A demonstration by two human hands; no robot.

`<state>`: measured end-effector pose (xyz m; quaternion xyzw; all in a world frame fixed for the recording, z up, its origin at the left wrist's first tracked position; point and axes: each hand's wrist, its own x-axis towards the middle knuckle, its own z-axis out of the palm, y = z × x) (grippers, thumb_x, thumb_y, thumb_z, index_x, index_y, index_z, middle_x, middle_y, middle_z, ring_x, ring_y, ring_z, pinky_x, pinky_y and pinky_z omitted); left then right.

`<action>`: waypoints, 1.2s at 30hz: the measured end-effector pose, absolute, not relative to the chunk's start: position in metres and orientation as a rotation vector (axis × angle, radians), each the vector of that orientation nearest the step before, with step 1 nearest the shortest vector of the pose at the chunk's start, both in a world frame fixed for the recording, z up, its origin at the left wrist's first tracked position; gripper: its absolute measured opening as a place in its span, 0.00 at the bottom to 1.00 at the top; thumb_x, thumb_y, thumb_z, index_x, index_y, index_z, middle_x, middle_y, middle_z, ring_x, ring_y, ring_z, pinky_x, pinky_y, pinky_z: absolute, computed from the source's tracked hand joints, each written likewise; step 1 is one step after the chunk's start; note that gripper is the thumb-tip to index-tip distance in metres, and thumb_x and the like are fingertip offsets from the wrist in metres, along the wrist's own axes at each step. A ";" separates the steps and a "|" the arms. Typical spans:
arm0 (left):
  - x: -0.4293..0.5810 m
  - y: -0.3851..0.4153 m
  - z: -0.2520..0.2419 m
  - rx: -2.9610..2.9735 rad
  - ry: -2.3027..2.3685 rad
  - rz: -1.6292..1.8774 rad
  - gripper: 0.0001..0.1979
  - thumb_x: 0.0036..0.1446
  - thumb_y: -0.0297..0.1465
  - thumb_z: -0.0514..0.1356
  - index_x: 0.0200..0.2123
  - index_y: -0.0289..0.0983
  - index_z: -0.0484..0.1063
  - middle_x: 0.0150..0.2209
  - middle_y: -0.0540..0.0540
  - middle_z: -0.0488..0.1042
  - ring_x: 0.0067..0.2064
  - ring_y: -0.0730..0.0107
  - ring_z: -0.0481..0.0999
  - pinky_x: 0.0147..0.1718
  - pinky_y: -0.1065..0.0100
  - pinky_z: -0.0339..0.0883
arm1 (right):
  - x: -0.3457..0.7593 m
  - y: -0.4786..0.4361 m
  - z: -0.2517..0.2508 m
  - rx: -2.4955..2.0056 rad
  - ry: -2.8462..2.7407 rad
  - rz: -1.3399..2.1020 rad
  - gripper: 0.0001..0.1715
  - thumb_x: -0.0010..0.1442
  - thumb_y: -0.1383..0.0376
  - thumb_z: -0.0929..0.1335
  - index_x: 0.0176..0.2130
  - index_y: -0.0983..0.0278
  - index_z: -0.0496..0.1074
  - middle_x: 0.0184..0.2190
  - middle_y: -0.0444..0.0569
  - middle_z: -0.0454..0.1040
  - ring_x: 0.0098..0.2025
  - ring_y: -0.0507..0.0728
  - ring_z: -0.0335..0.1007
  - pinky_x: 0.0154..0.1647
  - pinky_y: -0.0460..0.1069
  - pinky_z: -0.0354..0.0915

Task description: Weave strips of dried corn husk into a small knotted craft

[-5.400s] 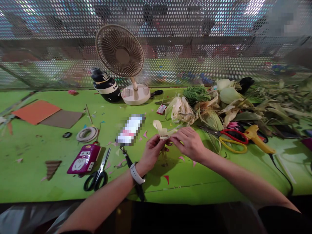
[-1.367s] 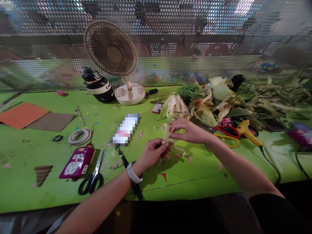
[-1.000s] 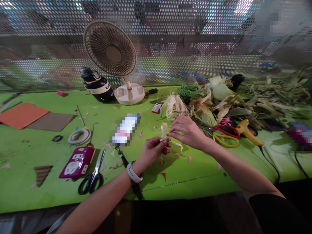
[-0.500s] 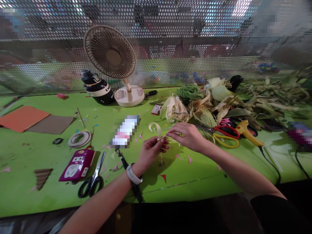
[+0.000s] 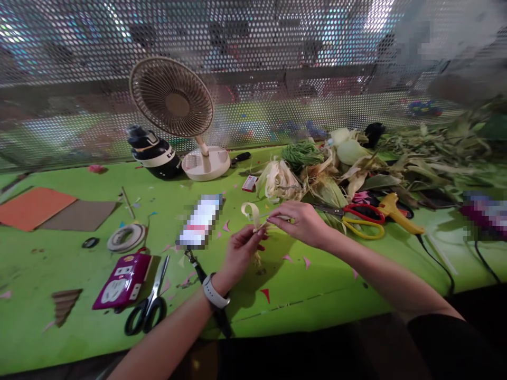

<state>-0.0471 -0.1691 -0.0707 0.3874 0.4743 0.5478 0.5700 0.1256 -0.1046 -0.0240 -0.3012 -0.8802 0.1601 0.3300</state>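
My left hand [image 5: 242,250], wearing a pale watch band on its wrist, pinches a narrow strip of pale corn husk [image 5: 255,212]. One end of the strip curls upward in a loop above the thumb, and a frayed piece hangs below the fingers. Close by on the right, my right hand [image 5: 299,221] has thumb and fingertips closed on a thin pale part of the husk, just beyond the left thumb. Its fingers partly hide what they grip. Behind the hands lies a bundle of corn husks [image 5: 282,180] beside a coil of green string [image 5: 303,154].
Red-and-yellow scissors [image 5: 363,220] and a yellow glue gun [image 5: 400,214] lie right of my right forearm. A phone [image 5: 200,220], black scissors [image 5: 148,303], a purple power strip [image 5: 123,281] and a tape roll [image 5: 125,237] lie leftward. A fan [image 5: 206,163] and bottle [image 5: 156,155] stand behind.
The view has tilted and shifted slightly, so the table things sit further left. Both hands keep their pinch on the husk strip, with my right fingertips barely moved.
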 end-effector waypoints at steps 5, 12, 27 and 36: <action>-0.046 -0.168 -0.073 0.920 1.105 1.254 0.13 0.44 0.38 0.68 0.29 0.35 0.76 0.23 0.50 0.74 0.24 0.76 0.71 0.22 0.75 0.68 | 0.126 -0.105 -0.022 -0.814 -2.282 0.427 0.09 0.61 0.63 0.66 0.34 0.64 0.76 0.30 0.48 0.77 0.33 0.52 0.72 0.34 0.46 0.63; -0.047 -0.169 -0.073 0.938 1.130 1.222 0.13 0.45 0.38 0.67 0.30 0.35 0.77 0.23 0.50 0.74 0.24 0.76 0.71 0.21 0.75 0.66 | 0.125 -0.104 -0.023 -0.820 -2.262 0.465 0.09 0.61 0.62 0.66 0.35 0.64 0.75 0.30 0.47 0.76 0.34 0.52 0.72 0.35 0.46 0.64; -0.047 -0.170 -0.070 0.888 1.110 1.218 0.12 0.46 0.38 0.67 0.29 0.35 0.76 0.23 0.50 0.75 0.22 0.78 0.69 0.20 0.75 0.64 | 0.127 -0.101 -0.021 -0.829 -2.222 0.599 0.08 0.61 0.64 0.66 0.36 0.65 0.74 0.33 0.48 0.77 0.35 0.53 0.72 0.36 0.47 0.66; -0.048 -0.169 -0.072 0.806 1.095 1.282 0.13 0.45 0.38 0.68 0.29 0.35 0.77 0.25 0.49 0.76 0.24 0.78 0.71 0.21 0.77 0.65 | 0.126 -0.107 -0.024 -0.878 -2.275 -0.009 0.09 0.60 0.60 0.66 0.35 0.64 0.73 0.37 0.53 0.72 0.41 0.59 0.64 0.44 0.56 0.61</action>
